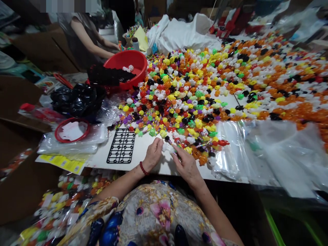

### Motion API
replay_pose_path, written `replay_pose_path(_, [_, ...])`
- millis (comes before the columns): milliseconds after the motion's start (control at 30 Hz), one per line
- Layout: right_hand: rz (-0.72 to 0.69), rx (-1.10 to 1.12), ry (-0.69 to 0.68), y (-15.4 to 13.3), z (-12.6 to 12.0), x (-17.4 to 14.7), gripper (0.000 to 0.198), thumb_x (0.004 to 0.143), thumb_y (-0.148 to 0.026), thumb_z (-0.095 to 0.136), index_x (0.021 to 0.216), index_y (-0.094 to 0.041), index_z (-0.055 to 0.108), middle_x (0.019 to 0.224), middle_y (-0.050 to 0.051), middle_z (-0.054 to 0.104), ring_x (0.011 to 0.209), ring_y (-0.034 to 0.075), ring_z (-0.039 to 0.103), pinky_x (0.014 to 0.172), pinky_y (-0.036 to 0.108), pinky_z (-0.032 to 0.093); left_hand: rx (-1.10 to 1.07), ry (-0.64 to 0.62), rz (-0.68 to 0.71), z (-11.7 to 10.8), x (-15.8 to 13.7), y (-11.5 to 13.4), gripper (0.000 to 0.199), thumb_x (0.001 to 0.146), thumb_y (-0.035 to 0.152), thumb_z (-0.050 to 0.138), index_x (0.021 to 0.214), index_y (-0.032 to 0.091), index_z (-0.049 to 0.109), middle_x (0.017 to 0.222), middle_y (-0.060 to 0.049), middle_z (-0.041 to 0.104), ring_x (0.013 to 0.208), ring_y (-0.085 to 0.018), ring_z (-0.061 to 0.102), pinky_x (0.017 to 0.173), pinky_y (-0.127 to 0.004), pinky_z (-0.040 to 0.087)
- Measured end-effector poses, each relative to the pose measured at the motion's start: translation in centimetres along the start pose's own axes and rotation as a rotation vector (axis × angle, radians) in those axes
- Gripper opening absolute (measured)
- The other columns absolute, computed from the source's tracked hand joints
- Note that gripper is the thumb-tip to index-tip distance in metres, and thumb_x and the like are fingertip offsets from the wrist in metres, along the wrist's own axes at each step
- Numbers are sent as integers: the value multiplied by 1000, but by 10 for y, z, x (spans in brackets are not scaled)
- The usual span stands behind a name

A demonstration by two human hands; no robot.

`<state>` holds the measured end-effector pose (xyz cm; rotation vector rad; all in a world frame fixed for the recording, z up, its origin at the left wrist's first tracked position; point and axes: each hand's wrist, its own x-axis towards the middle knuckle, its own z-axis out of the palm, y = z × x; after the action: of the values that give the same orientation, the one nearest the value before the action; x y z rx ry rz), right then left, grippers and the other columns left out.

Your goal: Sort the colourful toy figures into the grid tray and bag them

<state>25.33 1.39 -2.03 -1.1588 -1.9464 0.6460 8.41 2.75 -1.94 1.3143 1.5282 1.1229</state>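
My left hand (153, 155) is closed, fingertips pinching a small white plastic figure (167, 147) just above the near table edge. My right hand (187, 166) comes in from the other side with its fingers closed. Their tips meet near the same figure, and what they grip is partly hidden. Just beyond my fingers spreads a big pile of small colourful plastic figures (176, 92), in white, yellow, orange, black, green and red. A few thin patterned sticks lie among them. Left of my left hand, a black plastic grid (121, 146) rests flat on the white table (99, 159).
A red basin (140, 65) with white pieces and black grids stands at back left, near a co-worker's arm (87, 41). A round red basket (72, 130) sits on clear bags (69, 145). More clear bags (230, 150) lie at right. Bagged figures (56, 212) are below left.
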Motion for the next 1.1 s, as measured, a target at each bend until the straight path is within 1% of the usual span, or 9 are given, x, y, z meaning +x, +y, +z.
replay_pose_path(67, [-16, -13, -9, 1, 1, -1, 31, 97, -30, 51, 122, -19, 65, 105, 11, 74, 99, 24, 70, 89, 36, 57, -67, -39, -47, 1, 1, -3, 54, 86, 73, 41, 75, 21, 52, 60, 5, 47, 58, -12, 44, 55, -25, 37])
replay_pose_path(233, [27, 45, -49, 4, 5, -3, 28, 96, -32, 50, 117, -21, 64, 106, 10, 73, 96, 23, 70, 86, 36, 57, -474, -272, -346, 5, 3, -6, 65, 69, 81, 58, 81, 17, 58, 66, 1, 55, 55, -11, 50, 43, -21, 38])
replay_pose_path(333, [91, 56, -63, 8, 8, -5, 27, 97, -31, 48, 116, -20, 61, 107, 11, 71, 95, 22, 69, 85, 36, 57, -564, -213, -380, 4, 3, -8, 57, 61, 68, 75, 82, 17, 61, 76, -1, 62, 59, -11, 56, 44, -19, 40])
replay_pose_path(433, [134, 32, -43, 12, 9, -7, 25, 96, -30, 48, 115, -19, 59, 108, 12, 70, 97, 23, 68, 86, 36, 56, -434, -124, -239, 0, 5, -12, 43, 67, 55, 76, 84, 17, 68, 80, -2, 67, 62, -11, 57, 48, -20, 43])
replay_pose_path(500, [118, 25, -39, 13, 9, -7, 25, 96, -30, 48, 115, -19, 59, 109, 12, 70, 99, 23, 67, 88, 37, 56, -299, -127, -51, -4, 5, -16, 33, 73, 49, 74, 82, 17, 73, 82, -4, 69, 72, -13, 62, 62, -24, 50])
replay_pose_path(600, [59, 16, -42, 15, 9, -7, 25, 97, -29, 47, 116, -20, 59, 109, 12, 69, 101, 23, 67, 89, 38, 55, -152, -148, 213, -7, 5, -21, 25, 81, 44, 70, 83, 20, 76, 87, -6, 71, 84, -16, 65, 79, -28, 53])
replay_pose_path(733, [7, 0, -27, 14, 12, -7, 25, 98, -28, 45, 117, -21, 59, 107, 12, 69, 101, 24, 67, 90, 39, 56, 49, -155, 423, -8, 4, -28, 21, 90, 36, 62, 90, 21, 76, 88, -6, 71, 84, -15, 66, 76, -28, 54])
replay_pose_path(900, [-11, -3, -22, 15, 14, -9, 24, 98, -26, 44, 115, -19, 60, 102, 12, 69, 96, 23, 67, 87, 37, 56, 252, -119, 635, -7, 4, -33, 17, 92, 23, 57, 90, 19, 73, 84, -5, 69, 80, -14, 65, 74, -27, 54])
replay_pose_path(1100, [90, 81, -59, 15, 10, -9, 24, 96, -29, 48, 114, -22, 62, 106, 10, 70, 97, 22, 67, 88, 36, 56, 315, -161, 740, -8, 5, -34, 17, 92, 17, 51, 93, 18, 68, 84, -5, 68, 80, -14, 64, 70, -25, 53])
